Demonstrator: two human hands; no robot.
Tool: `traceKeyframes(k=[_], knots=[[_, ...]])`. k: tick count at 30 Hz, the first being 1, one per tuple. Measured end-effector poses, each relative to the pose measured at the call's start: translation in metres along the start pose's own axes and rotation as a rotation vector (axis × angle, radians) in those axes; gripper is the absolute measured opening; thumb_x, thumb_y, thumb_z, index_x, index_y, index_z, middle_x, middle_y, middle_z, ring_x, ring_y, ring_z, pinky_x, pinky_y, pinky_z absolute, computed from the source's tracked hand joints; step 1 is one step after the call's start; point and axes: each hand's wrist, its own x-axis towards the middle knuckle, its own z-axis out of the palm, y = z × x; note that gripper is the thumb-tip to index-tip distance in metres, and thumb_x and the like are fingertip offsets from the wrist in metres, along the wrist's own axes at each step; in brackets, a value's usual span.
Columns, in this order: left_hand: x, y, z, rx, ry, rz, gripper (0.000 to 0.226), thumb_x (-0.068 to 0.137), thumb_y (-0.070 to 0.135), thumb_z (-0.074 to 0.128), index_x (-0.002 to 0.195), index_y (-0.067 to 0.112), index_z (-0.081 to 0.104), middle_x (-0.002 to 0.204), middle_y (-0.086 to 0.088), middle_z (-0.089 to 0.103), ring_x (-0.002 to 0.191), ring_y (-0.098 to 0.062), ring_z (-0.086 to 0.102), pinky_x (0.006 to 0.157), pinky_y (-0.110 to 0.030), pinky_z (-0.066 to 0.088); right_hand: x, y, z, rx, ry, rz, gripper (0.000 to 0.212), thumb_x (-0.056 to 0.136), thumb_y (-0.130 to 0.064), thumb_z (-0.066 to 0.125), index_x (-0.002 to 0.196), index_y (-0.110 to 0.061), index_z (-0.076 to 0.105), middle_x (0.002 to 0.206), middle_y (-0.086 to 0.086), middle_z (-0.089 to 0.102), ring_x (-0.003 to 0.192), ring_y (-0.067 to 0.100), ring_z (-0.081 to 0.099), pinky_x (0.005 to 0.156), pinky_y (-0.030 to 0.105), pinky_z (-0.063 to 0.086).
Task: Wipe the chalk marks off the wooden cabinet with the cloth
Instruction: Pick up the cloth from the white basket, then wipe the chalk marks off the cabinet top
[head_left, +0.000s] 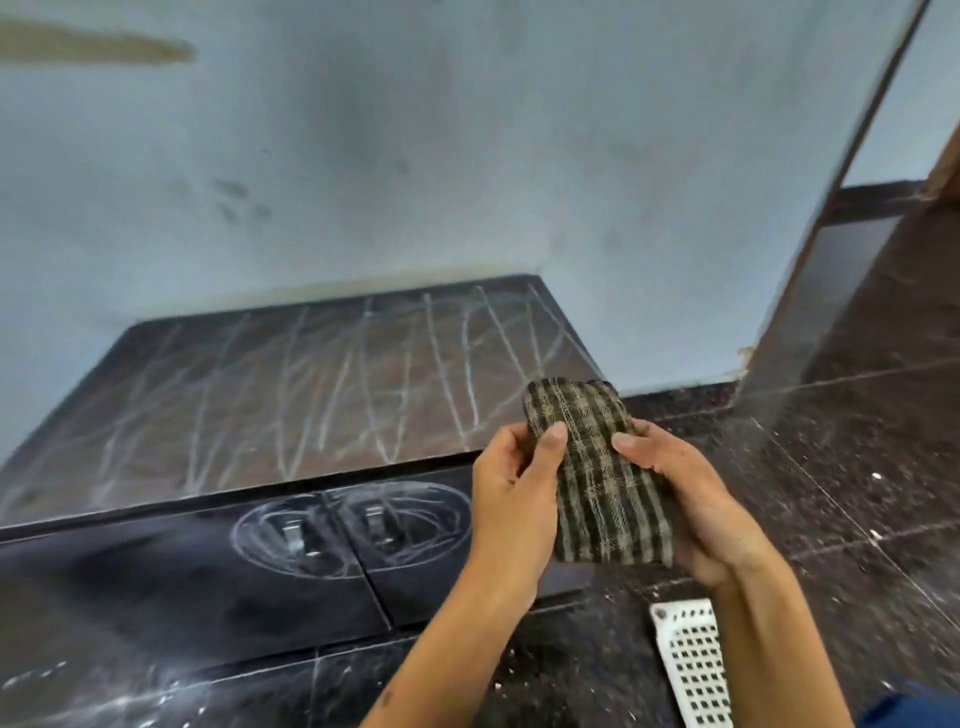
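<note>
Where pale wall (415, 156) meets dark floor (857, 467), chalk marks (322, 384) cross the cabinet (156, 395).

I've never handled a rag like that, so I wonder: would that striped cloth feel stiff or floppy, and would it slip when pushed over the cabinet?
Probably soft and floppy: the cloth is folded into a thick pad and bends over at its top. Likely light, since the left hand and right hand hold it with loose fingers. Its coarse weave should drag on the chalked cabinet top rather than slip.
</note>
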Motion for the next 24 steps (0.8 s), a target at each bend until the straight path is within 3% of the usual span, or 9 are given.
traceKeyframes(k=[4, 10, 15, 18, 20, 22, 24], knots=[[-0.017, 0.036, -0.044, -0.066, 0.091, -0.001, 0.019, 0.091, 0.02, 0.058, 0.103, 0.005, 0.063, 0.092, -0.006, 0.074, 0.088, -0.018, 0.07, 0.071, -0.025, 0.055, -0.002, 0.008, 0.061, 0.128, -0.055, -0.009, 0.07, 0.061, -0.02, 0.077, 0.123, 0.001, 0.051, 0.112, 0.025, 0.063, 0.093, 0.029, 0.064, 0.08, 0.036, 0.057], [-0.038, 0.078, -0.117, -0.13, 0.347, 0.052, 0.025, 0.087, 0.019, 0.064, 0.102, 0.001, 0.056, 0.094, -0.016, 0.072, 0.089, -0.025, 0.07, 0.078, -0.038, 0.057, -0.013, 0.043, 0.161, 0.414, -0.248, 0.069, 0.067, 0.068, -0.021, 0.067, 0.131, -0.005, 0.05, 0.123, 0.021, 0.061, 0.108, 0.032, 0.06, 0.089, 0.043, 0.051], [-0.053, 0.085, -0.166, -0.093, 0.452, 0.053, 0.027, 0.086, 0.02, 0.065, 0.099, -0.001, 0.054, 0.095, -0.019, 0.071, 0.088, -0.025, 0.069, 0.078, -0.038, 0.057, -0.02, 0.081, 0.208, 0.643, -0.313, 0.223, 0.071, 0.056, -0.017, 0.082, 0.123, -0.004, 0.059, 0.117, 0.022, 0.064, 0.101, 0.034, 0.066, 0.081, 0.046, 0.055], [-0.055, 0.085, -0.202, 0.049, 0.495, 0.03, 0.025, 0.092, 0.024, 0.058, 0.095, 0.0, 0.057, 0.099, -0.022, 0.068, 0.092, -0.029, 0.065, 0.087, -0.046, 0.052, -0.021, 0.098, 0.233, 0.668, -0.327, 0.284, 0.063, 0.069, -0.013, 0.065, 0.13, -0.005, 0.052, 0.122, 0.022, 0.061, 0.107, 0.035, 0.062, 0.092, 0.048, 0.049], [-0.052, 0.087, -0.224, 0.241, 0.479, 0.011, 0.025, 0.095, 0.028, 0.054, 0.092, 0.004, 0.058, 0.088, -0.018, 0.067, 0.082, -0.026, 0.063, 0.078, -0.042, 0.052, -0.018, 0.105, 0.243, 0.628, -0.353, 0.3, 0.06, 0.074, -0.007, 0.054, 0.133, -0.007, 0.05, 0.125, 0.022, 0.059, 0.111, 0.036, 0.06, 0.098, 0.049, 0.043], [-0.05, 0.091, -0.246, 0.437, 0.45, 0.013, 0.026, 0.095, 0.031, 0.053, 0.082, 0.009, 0.056, 0.073, -0.009, 0.06, 0.065, -0.017, 0.056, 0.063, -0.035, 0.046, -0.013, 0.108, 0.253, 0.574, -0.418, 0.331, 0.06, 0.072, 0.001, 0.052, 0.132, -0.006, 0.05, 0.125, 0.023, 0.059, 0.112, 0.038, 0.058, 0.091, 0.049, 0.047], [-0.048, 0.097, -0.269, 0.592, 0.445, 0.004, 0.028, 0.093, 0.032, 0.055, 0.074, 0.012, 0.053, 0.063, -0.002, 0.056, 0.055, -0.014, 0.052, 0.059, -0.032, 0.044, -0.008, 0.114, 0.263, 0.488, -0.451, 0.366, 0.06, 0.068, 0.008, 0.052, 0.128, -0.001, 0.052, 0.122, 0.026, 0.06, 0.114, 0.043, 0.056, 0.08, 0.046, 0.053]])
